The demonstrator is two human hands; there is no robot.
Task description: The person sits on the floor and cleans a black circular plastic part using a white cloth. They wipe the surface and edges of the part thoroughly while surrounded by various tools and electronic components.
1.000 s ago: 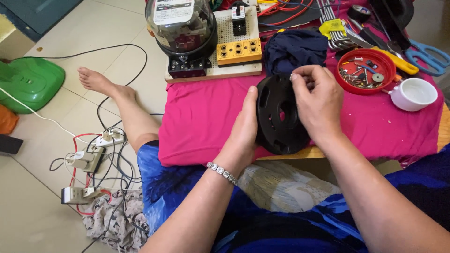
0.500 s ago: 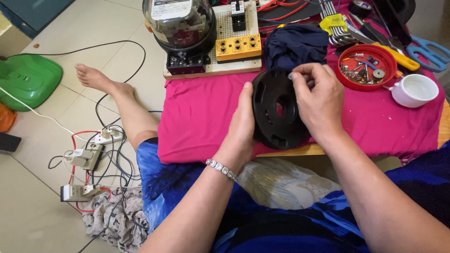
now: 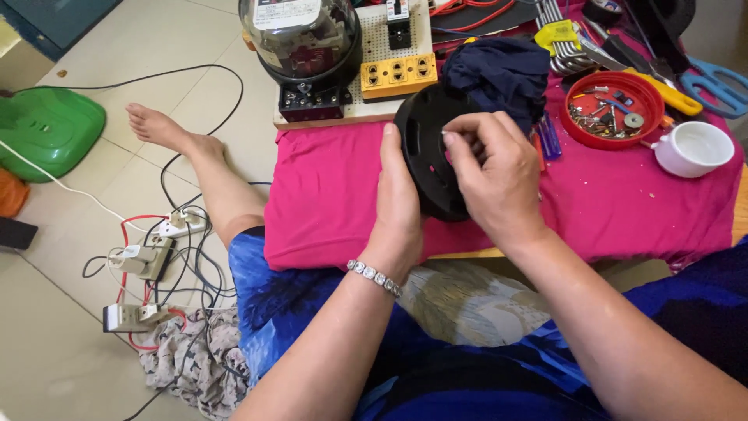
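Observation:
A round black plastic disc part [image 3: 427, 148] stands on edge above the pink cloth [image 3: 327, 195] that covers the low table. My left hand [image 3: 399, 203] grips its near left rim, a beaded bracelet on the wrist. My right hand [image 3: 495, 175] rests on the disc's right side, fingertips pinched at a spot near its middle; whether something small sits between them is hidden. A dark blue cloth [image 3: 502, 74] lies just behind the disc.
Behind stand a glass-domed meter [image 3: 300, 35] on a board with yellow sockets [image 3: 397, 74], a red dish of small parts [image 3: 612, 109], a white cup [image 3: 693, 148], scissors [image 3: 713, 82] and tools. On the floor left lie power strips with cables [image 3: 144, 261], a green object [image 3: 47, 129] and my bare foot [image 3: 160, 129].
The disc has stayed in both hands while the view shifted slightly. My right fingers have drawn together into a pinch against the disc's face.

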